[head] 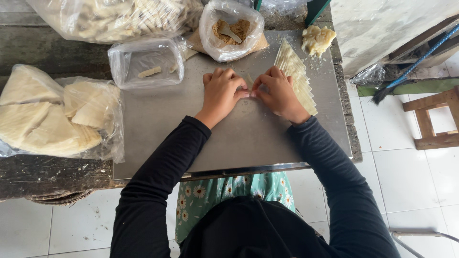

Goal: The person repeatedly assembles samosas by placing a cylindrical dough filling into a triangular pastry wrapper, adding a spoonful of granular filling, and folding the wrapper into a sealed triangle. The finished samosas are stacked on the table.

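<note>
My left hand and my right hand meet fingertip to fingertip over a grey metal sheet and pinch a small pale piece of dough wrapper between them. Most of that piece is hidden by my fingers. Just right of my right hand lies a fanned stack of thin pale triangular wrappers. Beyond my hands stands an open plastic bag of brown crumbly filling with a spoon in it.
A clear plastic tub holding a few rolled pieces sits left of my hands. Bags of folded wrappers lie at the far left, another bag at the top. A dough lump rests top right. A wooden stool and broom stand on the tiled floor.
</note>
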